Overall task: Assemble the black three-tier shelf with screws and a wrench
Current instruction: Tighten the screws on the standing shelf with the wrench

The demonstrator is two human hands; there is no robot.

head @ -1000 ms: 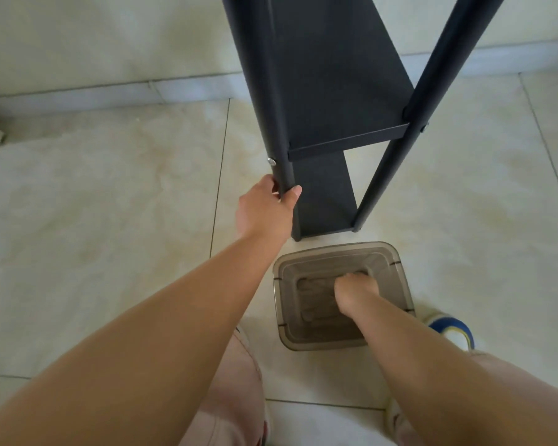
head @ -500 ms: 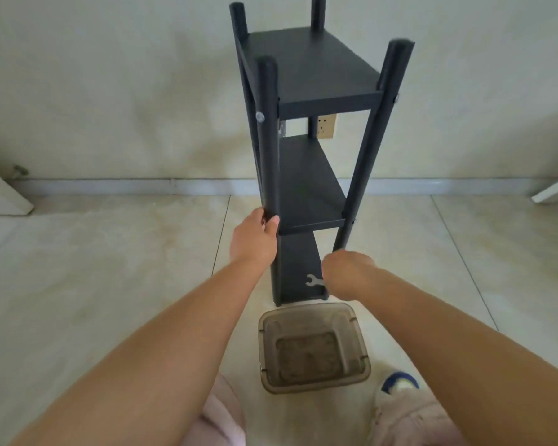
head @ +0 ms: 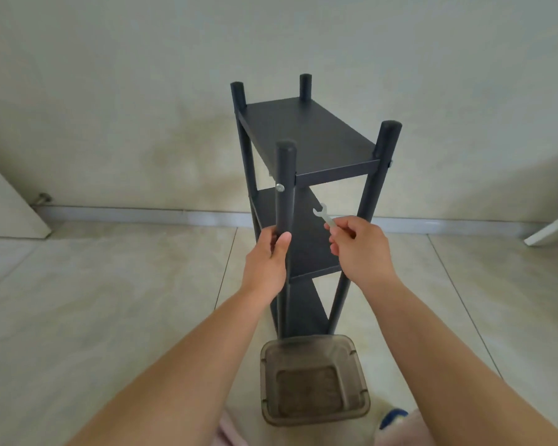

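Left hand (head: 266, 257) grips shelf (head: 306, 130) front post; right hand (head: 358, 246) pinches wrench (head: 323, 215). Seat jaw squarely on screw (head: 280, 187) above left hand, steady post.

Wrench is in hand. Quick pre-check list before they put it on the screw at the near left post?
1. Wrench gripped: ok, the right hand pinches its handle, open end up.
2. Shelf steadied: ok, the left hand grips the near left post.
3. Screw reachable: ok, its silver head shows on that post just under the top tier, nothing covering it.
4. Wrench on the screw: not ok, it is apart from it, to the right.
5. Screw tightness: cannot tell.
6. Floor path: ok, the plastic bin stands in front of the shelf's base, below both hands.
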